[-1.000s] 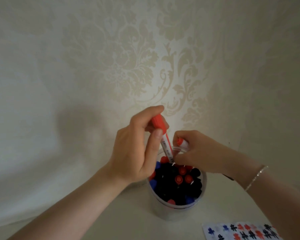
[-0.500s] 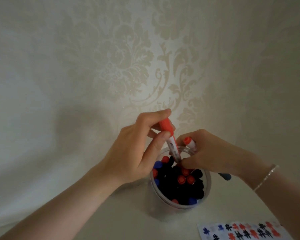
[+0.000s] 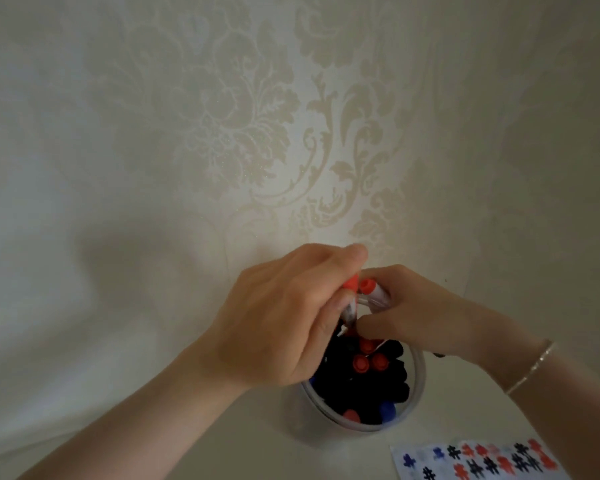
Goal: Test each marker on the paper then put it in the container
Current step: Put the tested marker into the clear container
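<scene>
— While both hands crowd the mouth of the container (image 3: pixel 417 386) at lower centre of the frame, what is the left hand (image 3: pixel 278 327) doing?

— Its fingers are closed around a red-capped marker (image 3: pixel 350 292), pinched near the cap, with the white barrel slanting down into the container's opening. The marker's lower end is hidden among the caps below.

— And the right hand (image 3: pixel 416 306)?

— It comes in from the lower right, fingers curled tight around a second red-capped marker (image 3: pixel 371 289). Only that marker's cap and a short piece of white barrel show past the fingers, just beside the first marker's cap. A thin bracelet (image 3: pixel 530 368) circles the wrist.

— What fills the container?

— It is a clear round tub standing on a pale tabletop (image 3: pixel 257 445), packed with upright markers. Most caps are black (image 3: pixel 392 375); a few red ones (image 3: pixel 361 363) cluster near the middle, another red one sits at the near rim, and blue caps (image 3: pixel 387 410) show at the near edge.

— Where is the test paper?

— At the lower right corner of the frame, lying flat, apart from the container. The paper (image 3: pixel 426 460) carries rows of hash-like marks in blue, black and red.

— What is behind?

— Cream wallpaper (image 3: pixel 222 116) with a damask floral pattern fills the upper frame, and a soft shadow falls at middle left.
</scene>
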